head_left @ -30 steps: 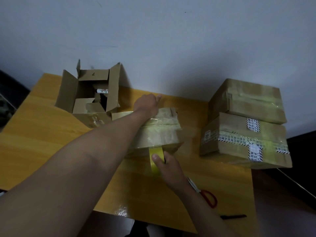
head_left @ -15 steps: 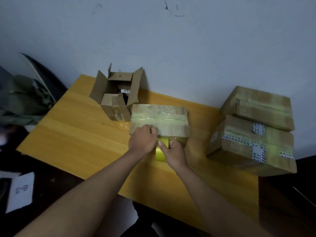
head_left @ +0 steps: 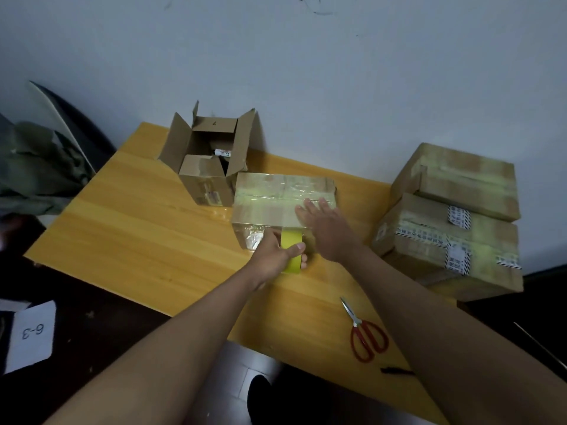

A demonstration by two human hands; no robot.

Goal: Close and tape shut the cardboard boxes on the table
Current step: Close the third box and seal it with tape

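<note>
The closed box [head_left: 283,204] sits near the middle of the yellow surface [head_left: 138,240], its top already covered in glossy tape. The left hand [head_left: 276,256] grips the yellow tape roll [head_left: 291,250] against the box's near face, fingers and thumb curled round it. The right hand [head_left: 325,228] lies flat and open on the top near the right edge, fingers straight, pressing down.

The main risk is the strip going on crooked or wrinkled. If the roll is pulled at an angle, the tape may crease or stick to itself, and it may not bond well on that shiny, already taped cardboard. The box looks light (it could slide toward 12 o'clock if the flat hand eases off), and it would then bump the open box [head_left: 211,167] standing at about 11 o'clock, touching or nearly touching its corner.

Cutting is another weak point. The scissors [head_left: 366,335] lie at 5 o'clock from the box, well apart from both hands, so one hand must let go to fetch them; a loose roll could drop and peel the fresh strip back.

The open box has its flaps up and things inside, so that one is not yet done. The two stacked boxes [head_left: 451,216] at 3 o'clock look sealed and sit near the surface's right edge.
</note>
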